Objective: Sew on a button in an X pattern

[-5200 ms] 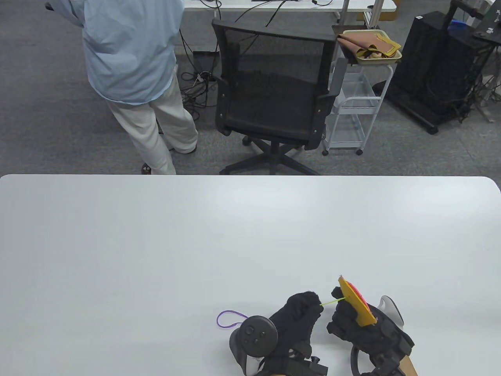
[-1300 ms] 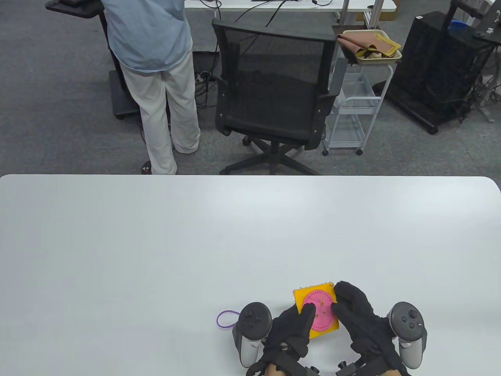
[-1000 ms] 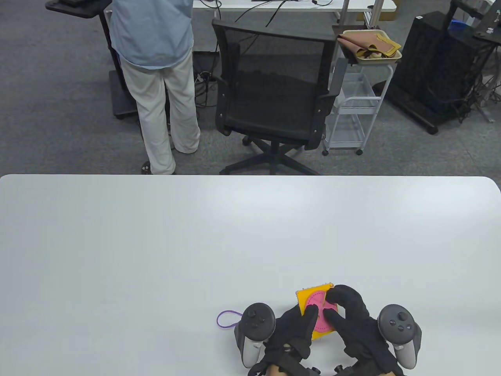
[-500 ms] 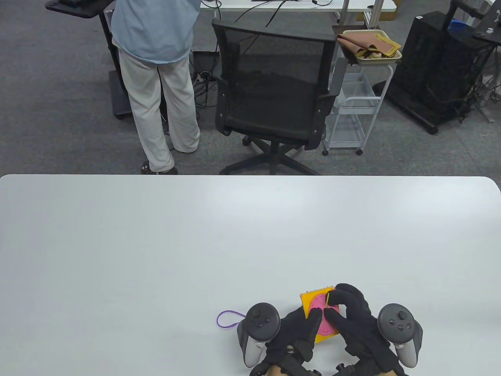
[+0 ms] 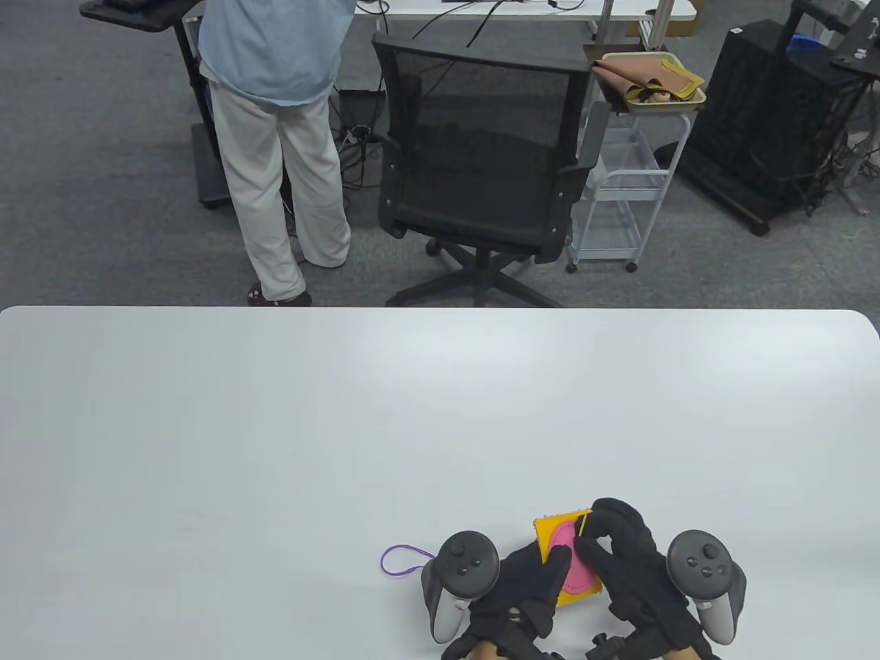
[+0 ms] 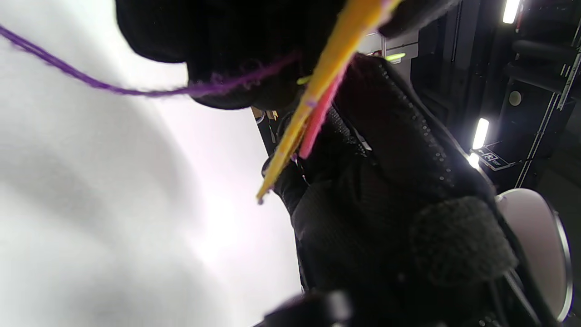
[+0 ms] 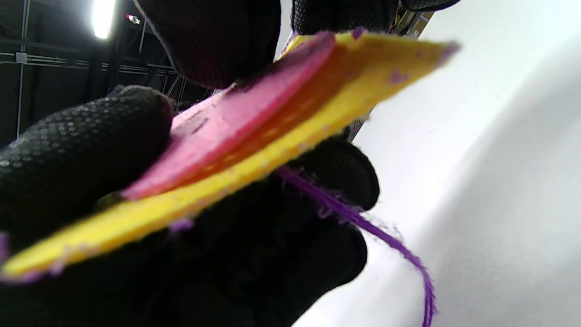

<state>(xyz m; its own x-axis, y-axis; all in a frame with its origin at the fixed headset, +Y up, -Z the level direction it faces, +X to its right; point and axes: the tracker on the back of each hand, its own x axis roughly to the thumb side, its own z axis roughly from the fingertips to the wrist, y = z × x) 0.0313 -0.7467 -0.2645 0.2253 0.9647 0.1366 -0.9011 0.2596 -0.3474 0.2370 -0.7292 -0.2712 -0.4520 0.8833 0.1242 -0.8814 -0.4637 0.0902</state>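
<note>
Since a second ago, right hand (image 5: 622, 550) has drawn the yellow needle (image 5: 584, 526) upward; left hand (image 5: 529, 584) grips the yellow felt square (image 5: 550, 531), so a stitch is under way.

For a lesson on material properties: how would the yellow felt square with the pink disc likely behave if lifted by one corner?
The yellow felt square is thin and looks layered, so probably light. It holds fairly flat between both hands, so likely semi-stiff with slight droop. The trailing purple thread would probably drag behind.

Left hand (image 5: 526, 584) and right hand (image 5: 622, 560) sit close together, fingers curled in a pinch.
</note>
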